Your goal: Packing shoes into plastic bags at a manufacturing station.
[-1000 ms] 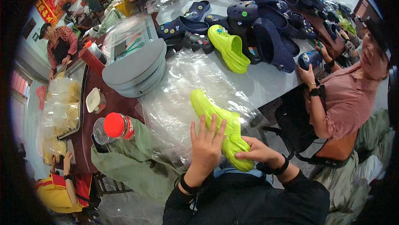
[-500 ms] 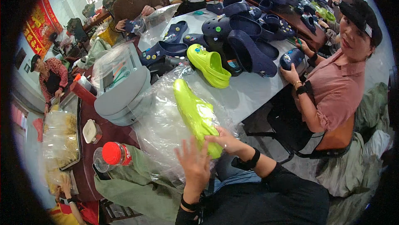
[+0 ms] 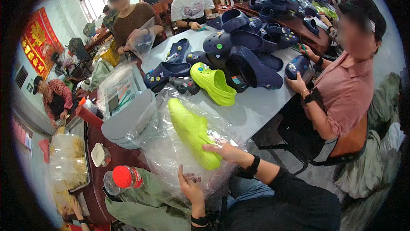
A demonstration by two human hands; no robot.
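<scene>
A lime green clog (image 3: 192, 133) lies inside a clear plastic bag (image 3: 171, 154) on the white table (image 3: 256, 107), toe pointing away from me. My right hand (image 3: 226, 152) rests on its heel end with the fingers closed over it. My left hand (image 3: 190, 186) is below it at the bag's near edge, fingers curled into the plastic. Both wrists wear black bands.
A second lime clog (image 3: 213, 83) and a pile of navy clogs (image 3: 247, 56) lie further back on the table. A grey stack of lids (image 3: 124, 124) and a red-capped bottle (image 3: 121, 177) stand on my left. A person in a pink shirt (image 3: 341, 94) sits close on the right; others sit across.
My left hand has come off the clog and dropped to the bag's near edge. My right hand has stayed on the heel. The view has tilted up.
</scene>
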